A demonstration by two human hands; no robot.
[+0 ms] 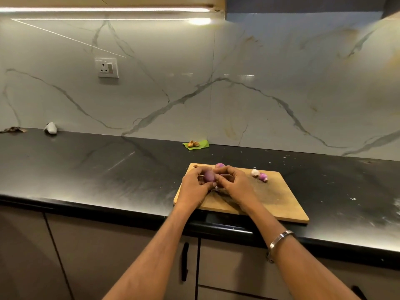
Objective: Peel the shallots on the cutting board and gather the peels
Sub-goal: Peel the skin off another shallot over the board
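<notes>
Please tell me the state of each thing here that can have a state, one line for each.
Left hand: holds the shallot.
Right hand: pinches at the shallot.
Shallot: in the hands, purple, smooth.
Far shallot: on the board, free.
Right shallots: on the board, free.
Board: flat on the counter.
</notes>
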